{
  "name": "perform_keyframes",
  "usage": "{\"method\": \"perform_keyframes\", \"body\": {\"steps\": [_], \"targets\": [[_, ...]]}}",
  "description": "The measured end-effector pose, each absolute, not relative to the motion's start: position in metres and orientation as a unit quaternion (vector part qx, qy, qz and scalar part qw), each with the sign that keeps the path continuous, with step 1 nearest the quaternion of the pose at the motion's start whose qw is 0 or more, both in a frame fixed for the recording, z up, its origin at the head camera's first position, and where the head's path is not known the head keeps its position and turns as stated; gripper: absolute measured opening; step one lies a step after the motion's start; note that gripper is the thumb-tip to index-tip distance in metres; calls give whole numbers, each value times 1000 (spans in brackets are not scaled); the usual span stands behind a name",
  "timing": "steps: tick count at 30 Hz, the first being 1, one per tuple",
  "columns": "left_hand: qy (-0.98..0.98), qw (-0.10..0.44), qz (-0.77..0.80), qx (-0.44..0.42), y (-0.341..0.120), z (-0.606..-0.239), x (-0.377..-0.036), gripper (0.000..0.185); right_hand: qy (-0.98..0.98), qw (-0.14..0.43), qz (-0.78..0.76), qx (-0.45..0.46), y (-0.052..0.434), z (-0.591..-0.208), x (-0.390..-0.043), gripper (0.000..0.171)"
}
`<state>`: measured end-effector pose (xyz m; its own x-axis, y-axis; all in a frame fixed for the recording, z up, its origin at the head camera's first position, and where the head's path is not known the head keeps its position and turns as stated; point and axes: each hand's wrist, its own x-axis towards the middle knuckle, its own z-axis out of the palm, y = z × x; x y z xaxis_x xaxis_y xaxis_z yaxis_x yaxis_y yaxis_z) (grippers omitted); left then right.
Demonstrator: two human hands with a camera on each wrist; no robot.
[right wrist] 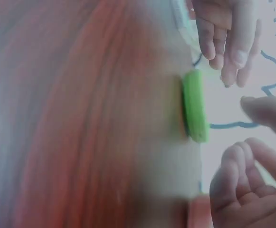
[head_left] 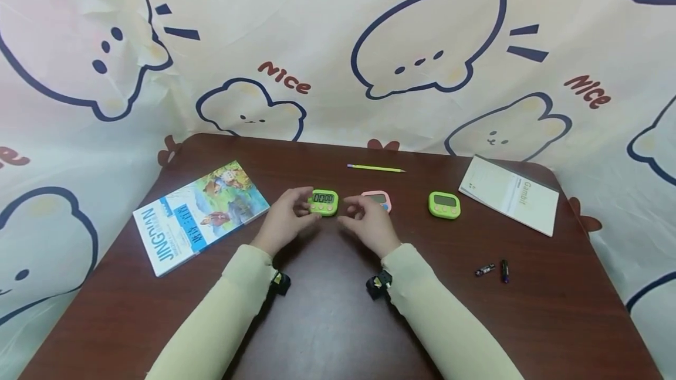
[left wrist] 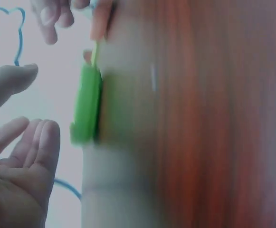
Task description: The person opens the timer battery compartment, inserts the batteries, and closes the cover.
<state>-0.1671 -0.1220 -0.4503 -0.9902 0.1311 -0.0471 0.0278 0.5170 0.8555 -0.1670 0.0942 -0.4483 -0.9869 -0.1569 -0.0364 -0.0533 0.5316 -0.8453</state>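
Left hand (head_left: 285, 219) and right hand (head_left: 372, 224), half-spread and empty, flank my lit timer (head_left: 324, 203); likely a reach, calling for a pinch.

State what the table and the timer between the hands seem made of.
Table: wood or wood-look laminate, satiny, judging by the reddish-brown grain and soft sheen. Timer: likely moulded plastic, smooth, judging by its even bright green and rounded edges.

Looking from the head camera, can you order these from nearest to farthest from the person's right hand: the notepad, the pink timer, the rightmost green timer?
From the right hand:
1. Pink timer, just beyond it, partly hidden
2. Rightmost green timer, to its right
3. Notepad, farther right
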Motion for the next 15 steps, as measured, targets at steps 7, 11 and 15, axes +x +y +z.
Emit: {"method": "perform_keyframes", "body": {"steps": [7, 11, 15], "targets": [[850, 50, 514, 104, -79, -448, -157, 63, 887, 2, -451, -98, 137, -448, -173, 47], [837, 94, 528, 109, -53, -451, -155, 71, 906, 20, -405, -119, 162, -452, -184, 60], [839, 123, 521, 96, -33, -454, -160, 84, 910, 72, -393, -113, 181, -456, -197, 76]]}}
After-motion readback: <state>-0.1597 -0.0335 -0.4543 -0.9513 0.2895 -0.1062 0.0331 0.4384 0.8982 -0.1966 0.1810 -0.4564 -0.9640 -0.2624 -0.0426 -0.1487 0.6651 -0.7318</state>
